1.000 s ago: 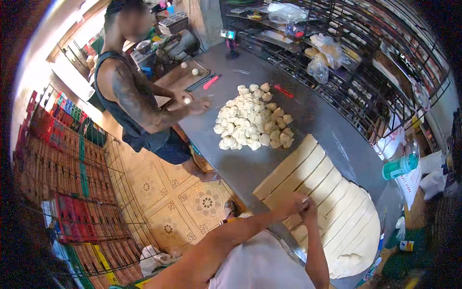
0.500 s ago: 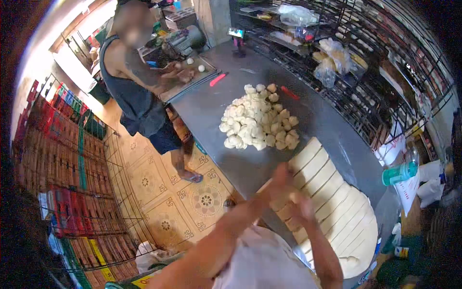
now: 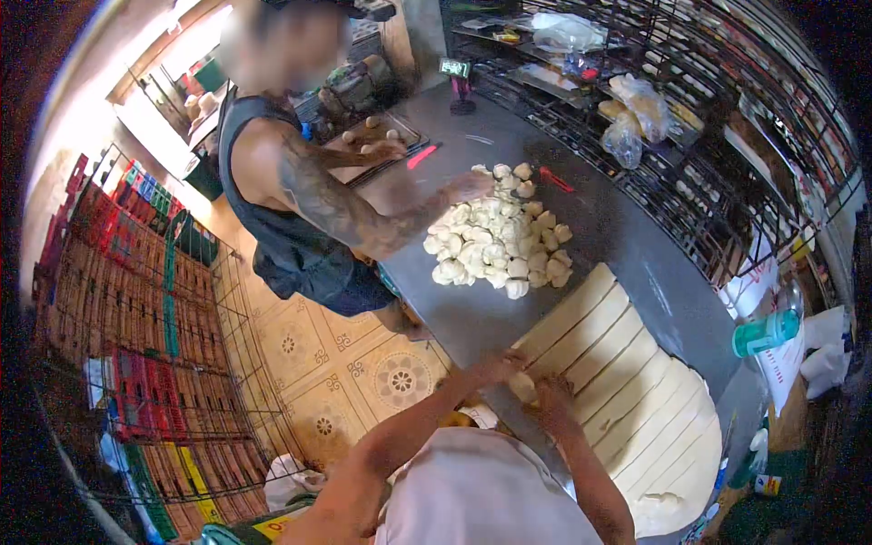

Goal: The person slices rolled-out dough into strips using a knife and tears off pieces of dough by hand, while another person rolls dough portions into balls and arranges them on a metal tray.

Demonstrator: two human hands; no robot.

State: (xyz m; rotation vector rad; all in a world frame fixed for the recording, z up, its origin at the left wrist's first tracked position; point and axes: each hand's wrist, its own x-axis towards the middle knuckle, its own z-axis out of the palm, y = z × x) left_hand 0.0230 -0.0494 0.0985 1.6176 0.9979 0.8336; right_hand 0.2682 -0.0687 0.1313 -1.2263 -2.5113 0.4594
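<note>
A flat slab of dough [image 3: 636, 400], cut into long strips, lies on the metal table near my body. At its left edge my left hand [image 3: 501, 365] and my right hand [image 3: 552, 398] are close together, fingers bent around the end of a dough strip [image 3: 521, 386]. Their exact grip is partly hidden and blurred. Beyond the slab sits a heap of small dough pieces [image 3: 495, 241]. A co-worker's hand [image 3: 468, 186] touches the far left side of this heap.
The co-worker [image 3: 272, 200] stands at the table's left side, the other hand by a tray [image 3: 409, 136] of dough balls. Red-handled tools [image 3: 556, 180] and a phone on a stand [image 3: 456, 77] are on the table [image 3: 436, 313]. Wire racks [image 3: 745, 118] line the right; crates [image 3: 127, 272] stand left.
The co-worker has leaned closer and stretched an arm from the tray to the dough heap. My hands have moved slightly left and a little apart at the slab's edge.
</note>
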